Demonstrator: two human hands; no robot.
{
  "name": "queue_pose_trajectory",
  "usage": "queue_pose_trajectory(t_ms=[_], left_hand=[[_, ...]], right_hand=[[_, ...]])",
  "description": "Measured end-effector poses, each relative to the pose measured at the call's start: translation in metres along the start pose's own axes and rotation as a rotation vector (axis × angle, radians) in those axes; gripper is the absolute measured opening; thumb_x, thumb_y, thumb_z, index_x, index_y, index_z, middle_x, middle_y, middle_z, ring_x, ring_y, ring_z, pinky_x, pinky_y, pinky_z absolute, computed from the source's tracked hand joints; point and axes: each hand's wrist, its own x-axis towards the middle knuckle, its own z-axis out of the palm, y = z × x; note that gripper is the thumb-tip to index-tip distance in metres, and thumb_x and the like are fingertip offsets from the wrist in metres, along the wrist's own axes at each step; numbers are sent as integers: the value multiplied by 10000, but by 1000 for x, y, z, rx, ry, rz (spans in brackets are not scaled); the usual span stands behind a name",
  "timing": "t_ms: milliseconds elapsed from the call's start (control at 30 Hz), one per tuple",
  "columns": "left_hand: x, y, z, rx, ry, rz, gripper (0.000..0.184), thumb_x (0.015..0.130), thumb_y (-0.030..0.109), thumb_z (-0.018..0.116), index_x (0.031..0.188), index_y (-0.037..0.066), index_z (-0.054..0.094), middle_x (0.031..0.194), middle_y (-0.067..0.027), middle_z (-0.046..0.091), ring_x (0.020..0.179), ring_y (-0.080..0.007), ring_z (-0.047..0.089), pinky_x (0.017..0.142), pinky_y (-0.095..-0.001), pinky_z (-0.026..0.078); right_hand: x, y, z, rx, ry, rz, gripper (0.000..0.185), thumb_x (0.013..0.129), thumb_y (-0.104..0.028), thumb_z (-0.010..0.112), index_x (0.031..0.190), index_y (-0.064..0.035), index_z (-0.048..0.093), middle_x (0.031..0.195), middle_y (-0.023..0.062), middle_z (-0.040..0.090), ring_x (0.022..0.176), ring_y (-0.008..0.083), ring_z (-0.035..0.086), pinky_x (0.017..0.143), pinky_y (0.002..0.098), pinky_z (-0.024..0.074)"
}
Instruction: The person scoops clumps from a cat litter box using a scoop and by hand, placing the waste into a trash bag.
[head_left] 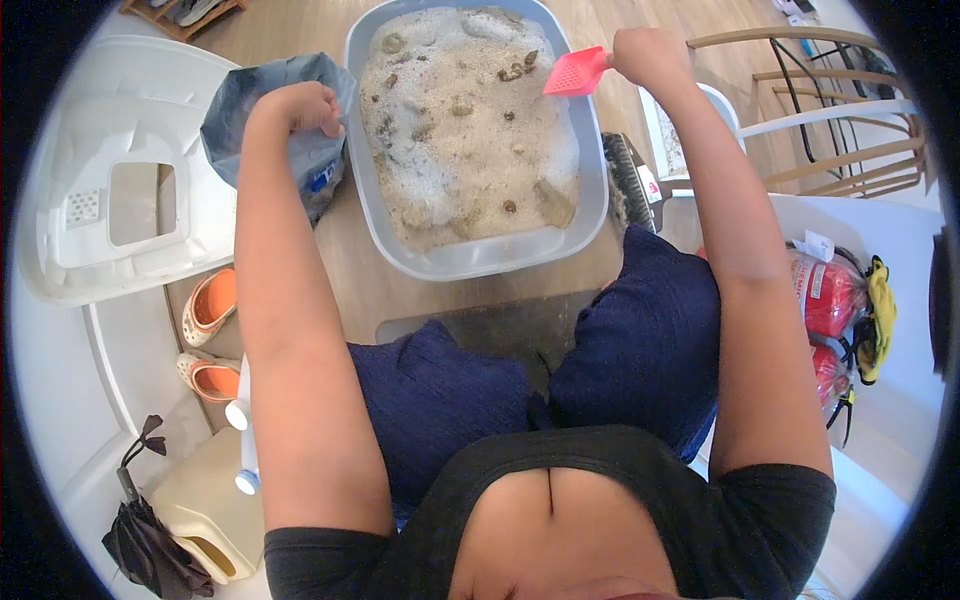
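Observation:
A grey litter box (478, 262) filled with pale litter and several dark clumps sits on the floor in front of my knees. My right hand (648, 58) is closed round the handle of a pink slotted scoop (576, 74), whose blade hangs over the box's upper right edge. At the box's left side, my left hand (302, 108) is closed at the opening of a grey plastic bag (232, 120), seemingly gripping its rim. The bag's inside is hidden by the hand and forearm.
A white litter box cover (60, 200) lies far left, above orange-lined clogs (212, 300). A black brush (630, 185) stands right of the box. Wooden chair rails (850, 125) and red fire extinguishers (830, 298) are at the right. A black umbrella (150, 540) is lower left.

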Motion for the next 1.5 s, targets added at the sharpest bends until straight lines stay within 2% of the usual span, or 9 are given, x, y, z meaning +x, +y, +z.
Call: queue_pose_trajectory(t_ms=[233,300,467,767,833,967,1133,1333,1500], left_hand=[[-7,0,-1,-14,-4,9,270,622,220,742,810,114,581,770,-10,606,752,-193,544,710,-355,426],[-9,1,0,-54,22,28,247,623,174,747,740,93,545,689,20,549,680,-137,482,612,-310,391],[-9,1,0,-66,19,14,250,630,179,743,752,93,542,684,25,536,671,-130,473,599,-305,381],[-13,10,-2,-35,-20,18,265,630,198,743,775,89,550,674,23,531,652,-129,475,575,-306,380],[-8,8,-2,-31,-25,5,272,626,203,746,777,88,551,673,20,534,650,-130,478,570,-309,383],[-6,11,-2,-15,-42,-6,266,614,201,753,780,103,569,689,11,552,665,-149,498,585,-330,397],[-12,12,-4,-28,-41,-38,274,617,196,753,781,98,557,674,21,538,652,-134,489,561,-321,390],[-8,8,-2,-8,-24,29,281,605,197,756,777,93,558,675,22,533,661,-134,488,577,-317,391],[-12,13,-3,-19,-38,-13,292,618,217,763,772,86,552,693,15,540,689,-136,489,613,-315,391]], right_hand=[[22,3,34,63,28,-41,414,802,-475,588,850,-74,680,872,118,673,832,292,640,698,414,498],[25,4,42,103,32,-52,402,805,-476,583,857,-91,683,869,110,674,831,291,638,702,413,495],[37,-1,54,149,44,-135,382,818,-482,560,860,-126,691,855,90,674,834,280,636,709,416,490],[73,-4,128,98,-67,-135,433,891,-475,424,1069,-127,609,1004,143,648,954,321,609,797,440,460],[57,-14,130,312,-167,-58,474,902,-491,391,1076,-98,589,1027,174,636,976,338,602,814,451,451],[41,-22,143,542,-169,-15,517,888,-520,399,1079,-78,589,1025,180,635,981,349,596,834,436,443],[26,-29,149,632,-98,66,510,872,-534,429,1064,-97,607,977,157,649,951,336,605,813,424,446],[16,-35,164,883,-92,24,487,856,-553,465,1074,-147,621,948,105,651,903,281,615,779,375,448],[19,-49,169,1148,-90,-47,473,878,-511,488,1041,-88,624,908,55,634,861,167,574,767,312,420]])
